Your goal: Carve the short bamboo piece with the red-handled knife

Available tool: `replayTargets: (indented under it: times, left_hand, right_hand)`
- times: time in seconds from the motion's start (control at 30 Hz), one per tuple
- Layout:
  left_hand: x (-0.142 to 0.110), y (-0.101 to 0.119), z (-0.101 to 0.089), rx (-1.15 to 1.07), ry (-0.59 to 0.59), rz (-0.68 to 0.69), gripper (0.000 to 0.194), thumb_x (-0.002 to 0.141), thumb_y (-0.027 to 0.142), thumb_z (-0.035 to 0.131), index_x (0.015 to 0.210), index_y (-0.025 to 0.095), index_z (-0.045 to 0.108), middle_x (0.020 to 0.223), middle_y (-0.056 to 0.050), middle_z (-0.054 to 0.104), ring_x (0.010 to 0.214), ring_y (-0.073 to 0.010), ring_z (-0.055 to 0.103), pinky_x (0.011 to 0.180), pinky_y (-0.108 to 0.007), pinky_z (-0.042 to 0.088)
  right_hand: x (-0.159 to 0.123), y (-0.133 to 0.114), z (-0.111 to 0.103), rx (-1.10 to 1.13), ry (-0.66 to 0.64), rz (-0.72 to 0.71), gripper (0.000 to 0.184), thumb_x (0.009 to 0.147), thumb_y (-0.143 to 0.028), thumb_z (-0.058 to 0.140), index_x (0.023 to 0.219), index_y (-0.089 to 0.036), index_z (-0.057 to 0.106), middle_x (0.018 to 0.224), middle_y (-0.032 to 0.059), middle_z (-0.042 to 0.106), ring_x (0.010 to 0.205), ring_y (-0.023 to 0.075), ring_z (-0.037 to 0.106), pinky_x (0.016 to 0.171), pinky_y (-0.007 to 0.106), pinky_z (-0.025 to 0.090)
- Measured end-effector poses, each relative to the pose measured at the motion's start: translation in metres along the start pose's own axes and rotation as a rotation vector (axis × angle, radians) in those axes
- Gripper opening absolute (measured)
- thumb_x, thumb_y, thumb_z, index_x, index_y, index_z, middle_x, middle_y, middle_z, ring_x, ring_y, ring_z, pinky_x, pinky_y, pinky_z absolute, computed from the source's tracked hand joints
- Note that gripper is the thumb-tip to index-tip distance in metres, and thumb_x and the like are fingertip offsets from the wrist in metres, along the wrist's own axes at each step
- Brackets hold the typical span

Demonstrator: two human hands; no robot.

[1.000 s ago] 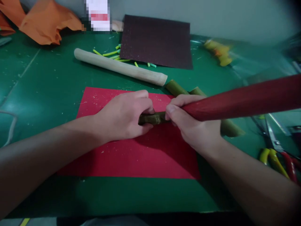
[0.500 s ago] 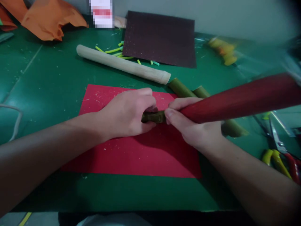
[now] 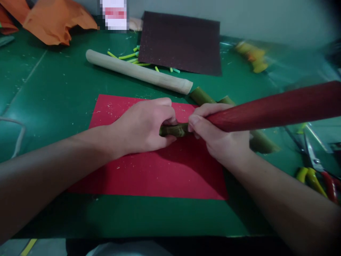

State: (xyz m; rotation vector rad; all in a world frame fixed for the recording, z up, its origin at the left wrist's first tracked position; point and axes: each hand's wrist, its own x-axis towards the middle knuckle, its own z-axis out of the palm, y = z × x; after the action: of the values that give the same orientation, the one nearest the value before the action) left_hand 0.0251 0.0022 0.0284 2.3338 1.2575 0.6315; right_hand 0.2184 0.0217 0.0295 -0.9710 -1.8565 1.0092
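Observation:
My left hand [image 3: 145, 126] is closed around a short dark green piece of bamboo [image 3: 172, 130], with its thumb below and fingers curled over. From the right, my right hand [image 3: 220, 137] grips the tapered end of a thick dark red rod [image 3: 274, 106] that runs out to the right edge. The thumb and fingertips of that hand pinch close against the bamboo's right end. How the rod and the bamboo meet is hidden inside my right hand. Both hands are over a red sheet [image 3: 149, 179] dotted with pale shavings.
A pale peeled bamboo stick [image 3: 138, 72] lies behind the hands, near a dark brown sheet [image 3: 181, 42] and several yellow-green bits [image 3: 128, 56]. Green bamboo pieces [image 3: 201, 96] lie behind my right hand. Scissors [image 3: 315, 160] are at right, orange cloth [image 3: 57, 23] at far left.
Both hands keep their grips and stay close together over the red sheet. The rod's angle shifts slightly, and the whole view shifts a little.

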Motion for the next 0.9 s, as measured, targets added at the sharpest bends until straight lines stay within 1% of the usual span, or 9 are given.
replayTargets:
  times: [0.1, 0.13, 0.27, 0.33, 0.47, 0.6, 0.73, 0.9]
  left_hand:
    - [-0.0004, 0.0000, 0.0003, -0.020, 0.009, 0.011, 0.013, 0.080, 0.026, 0.069, 0.077, 0.016, 0.062, 0.080, -0.002, 0.057, 0.069, -0.0128, 0.052, 0.057, -0.027, 0.037]
    - [-0.0006, -0.0001, 0.0005, -0.025, 0.014, 0.016, 0.013, 0.081, 0.026, 0.069, 0.077, 0.016, 0.061, 0.080, -0.002, 0.057, 0.068, -0.0126, 0.051, 0.057, -0.027, 0.037]
    - [-0.0009, -0.0001, 0.0007, -0.022, 0.016, 0.012, 0.013, 0.080, 0.024, 0.069, 0.074, 0.016, 0.061, 0.078, -0.002, 0.056, 0.065, -0.0118, 0.049, 0.055, -0.027, 0.035]
    - [-0.0009, -0.0002, 0.0007, -0.021, 0.011, 0.008, 0.013, 0.081, 0.024, 0.069, 0.074, 0.016, 0.061, 0.078, -0.002, 0.055, 0.065, -0.0118, 0.049, 0.055, -0.027, 0.035]
    - [-0.0012, -0.0009, 0.0008, -0.025, 0.021, 0.029, 0.013, 0.081, 0.026, 0.069, 0.077, 0.016, 0.062, 0.080, -0.002, 0.056, 0.067, -0.0123, 0.050, 0.056, -0.027, 0.036]
    - [-0.0007, -0.0015, 0.0002, -0.030, 0.026, 0.035, 0.013, 0.080, 0.023, 0.067, 0.074, 0.016, 0.060, 0.078, -0.002, 0.056, 0.066, -0.0121, 0.051, 0.056, -0.026, 0.036]
    - [0.0004, -0.0026, -0.0001, -0.035, 0.045, 0.038, 0.011, 0.080, 0.023, 0.068, 0.076, 0.016, 0.061, 0.080, -0.003, 0.058, 0.071, -0.0137, 0.054, 0.058, -0.027, 0.037]
    - [0.0001, -0.0033, 0.0010, -0.056, 0.043, 0.024, 0.008, 0.078, 0.019, 0.069, 0.077, 0.015, 0.062, 0.081, -0.002, 0.057, 0.068, -0.0122, 0.051, 0.058, -0.027, 0.037]
  right_hand:
    - [0.0001, -0.0003, -0.0011, -0.047, -0.068, -0.035, 0.026, 0.078, -0.013, 0.061, 0.054, -0.021, 0.056, 0.052, -0.0032, 0.054, 0.049, 0.0090, 0.047, 0.046, 0.026, 0.036]
    - [0.0001, -0.0002, -0.0012, -0.065, -0.103, -0.024, 0.027, 0.078, -0.013, 0.061, 0.054, -0.022, 0.056, 0.053, -0.0025, 0.055, 0.050, 0.0100, 0.048, 0.046, 0.026, 0.036]
    - [0.0000, 0.0021, -0.0005, -0.027, -0.007, 0.001, 0.026, 0.081, -0.014, 0.062, 0.058, -0.023, 0.059, 0.055, -0.0025, 0.055, 0.050, 0.0102, 0.047, 0.048, 0.028, 0.039]
    - [-0.0001, 0.0028, -0.0006, -0.016, -0.010, -0.002, 0.027, 0.083, -0.013, 0.062, 0.058, -0.023, 0.058, 0.054, -0.0030, 0.054, 0.050, 0.0097, 0.047, 0.049, 0.027, 0.039]
    - [-0.0006, 0.0016, -0.0024, -0.046, -0.140, -0.040, 0.027, 0.080, -0.012, 0.064, 0.056, -0.022, 0.055, 0.054, -0.0025, 0.054, 0.050, 0.0110, 0.049, 0.048, 0.028, 0.038]
    - [-0.0011, 0.0007, -0.0022, -0.030, -0.075, -0.038, 0.026, 0.080, -0.011, 0.062, 0.058, -0.023, 0.057, 0.056, -0.0024, 0.055, 0.050, 0.0112, 0.048, 0.049, 0.029, 0.040]
    - [-0.0023, 0.0019, 0.0001, -0.011, -0.035, -0.032, 0.027, 0.080, -0.010, 0.061, 0.057, -0.023, 0.057, 0.060, -0.0017, 0.058, 0.056, 0.0118, 0.053, 0.054, 0.028, 0.044]
    - [-0.0020, 0.0068, 0.0005, -0.005, 0.051, -0.057, 0.023, 0.084, -0.017, 0.064, 0.062, -0.022, 0.061, 0.058, -0.0032, 0.058, 0.053, 0.0093, 0.051, 0.054, 0.026, 0.044]
